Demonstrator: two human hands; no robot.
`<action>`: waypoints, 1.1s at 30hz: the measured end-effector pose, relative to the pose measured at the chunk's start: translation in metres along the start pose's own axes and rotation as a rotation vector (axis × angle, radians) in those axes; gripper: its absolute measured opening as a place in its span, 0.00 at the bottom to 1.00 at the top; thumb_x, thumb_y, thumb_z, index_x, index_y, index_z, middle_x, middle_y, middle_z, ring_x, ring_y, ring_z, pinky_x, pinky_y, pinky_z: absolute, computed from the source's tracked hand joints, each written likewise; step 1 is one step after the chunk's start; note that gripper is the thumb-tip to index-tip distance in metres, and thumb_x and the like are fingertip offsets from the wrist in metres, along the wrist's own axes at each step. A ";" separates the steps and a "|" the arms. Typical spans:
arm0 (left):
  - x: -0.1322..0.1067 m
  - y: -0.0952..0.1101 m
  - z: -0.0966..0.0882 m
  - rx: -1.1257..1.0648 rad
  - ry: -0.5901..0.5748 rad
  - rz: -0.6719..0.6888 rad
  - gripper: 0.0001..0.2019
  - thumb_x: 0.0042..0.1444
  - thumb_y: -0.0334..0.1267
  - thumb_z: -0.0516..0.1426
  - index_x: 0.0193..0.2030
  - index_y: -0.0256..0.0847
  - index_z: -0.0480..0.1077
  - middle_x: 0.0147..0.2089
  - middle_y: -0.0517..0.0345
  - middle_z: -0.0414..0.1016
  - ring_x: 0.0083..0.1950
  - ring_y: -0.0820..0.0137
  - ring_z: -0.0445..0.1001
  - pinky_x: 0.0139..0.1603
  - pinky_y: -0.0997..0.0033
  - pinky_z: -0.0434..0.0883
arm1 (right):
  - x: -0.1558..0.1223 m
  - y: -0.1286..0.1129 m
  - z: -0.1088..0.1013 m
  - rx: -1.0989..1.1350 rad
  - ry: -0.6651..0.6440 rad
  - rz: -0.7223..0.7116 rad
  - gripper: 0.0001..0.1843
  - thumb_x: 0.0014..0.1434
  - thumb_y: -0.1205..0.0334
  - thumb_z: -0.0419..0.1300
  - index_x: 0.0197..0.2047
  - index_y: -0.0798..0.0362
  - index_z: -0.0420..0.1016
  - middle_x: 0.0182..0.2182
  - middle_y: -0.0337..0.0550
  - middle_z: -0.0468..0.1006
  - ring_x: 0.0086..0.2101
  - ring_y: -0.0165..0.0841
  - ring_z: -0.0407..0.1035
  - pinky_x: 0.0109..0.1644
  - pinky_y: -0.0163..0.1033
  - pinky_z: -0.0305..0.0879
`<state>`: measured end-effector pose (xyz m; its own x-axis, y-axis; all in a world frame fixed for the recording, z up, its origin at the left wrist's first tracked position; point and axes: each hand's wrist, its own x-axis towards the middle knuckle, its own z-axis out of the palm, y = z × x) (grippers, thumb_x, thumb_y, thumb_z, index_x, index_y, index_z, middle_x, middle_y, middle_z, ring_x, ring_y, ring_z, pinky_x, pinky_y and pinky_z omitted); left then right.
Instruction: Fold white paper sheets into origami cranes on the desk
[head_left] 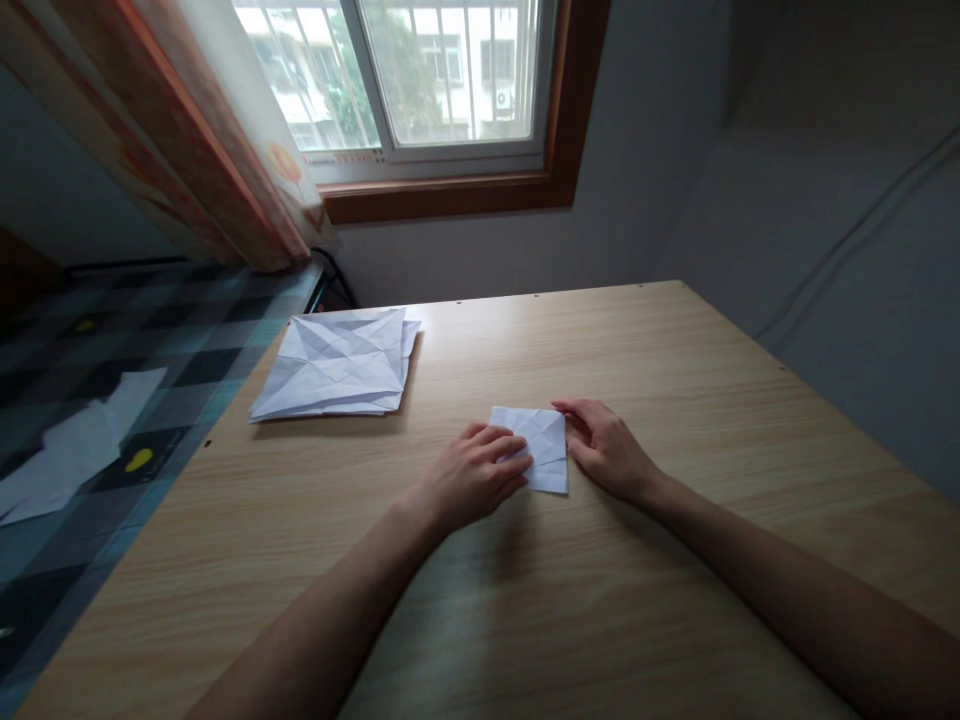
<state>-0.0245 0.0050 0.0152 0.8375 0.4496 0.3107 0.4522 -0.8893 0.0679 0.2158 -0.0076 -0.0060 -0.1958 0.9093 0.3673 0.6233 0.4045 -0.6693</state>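
Note:
A small square of folded white paper (546, 445) lies on the wooden table, with crease lines across its face. My left hand (480, 468) rests flat over the paper's left part, fingers stretched out and slightly apart, hiding that side. At the right edge of the square is my right hand (606, 447), its thumb by the edge and its index finger reaching toward the upper right corner. A gap shows between that thumb and finger, and no part of the paper is visibly pinched.
Creased white paper sheets (337, 362) are stacked at the table's far left corner. More white paper (71, 455) lies on the checked cloth (187, 365) left of the wooden table (645, 340). Behind the table are a wall, a window (457, 80) and a curtain (202, 130).

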 end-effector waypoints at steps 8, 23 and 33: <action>0.001 0.001 -0.008 -0.057 -0.039 -0.039 0.31 0.58 0.63 0.52 0.55 0.39 0.70 0.56 0.46 0.75 0.58 0.56 0.71 0.59 0.55 0.63 | 0.000 -0.006 -0.006 0.109 -0.009 -0.034 0.15 0.56 0.73 0.53 0.40 0.52 0.79 0.34 0.44 0.73 0.35 0.34 0.69 0.40 0.41 0.70; -0.003 0.011 -0.005 -0.281 0.532 -0.163 0.08 0.63 0.37 0.55 0.39 0.40 0.76 0.31 0.56 0.77 0.30 0.73 0.73 0.33 0.74 0.69 | -0.001 -0.015 -0.005 0.253 0.048 -0.154 0.24 0.55 0.53 0.67 0.53 0.51 0.69 0.46 0.49 0.74 0.44 0.40 0.70 0.47 0.46 0.70; 0.007 0.021 -0.005 -0.934 0.506 -0.688 0.10 0.50 0.42 0.64 0.32 0.36 0.74 0.27 0.59 0.76 0.26 0.72 0.71 0.27 0.74 0.69 | -0.005 -0.010 0.005 0.831 -0.136 0.221 0.14 0.54 0.53 0.66 0.37 0.53 0.72 0.30 0.40 0.76 0.30 0.33 0.70 0.35 0.37 0.67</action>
<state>-0.0111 -0.0106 0.0238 0.2116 0.9428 0.2577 0.1850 -0.2975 0.9366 0.2068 -0.0162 -0.0043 -0.2576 0.9577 0.1283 -0.0866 0.1094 -0.9902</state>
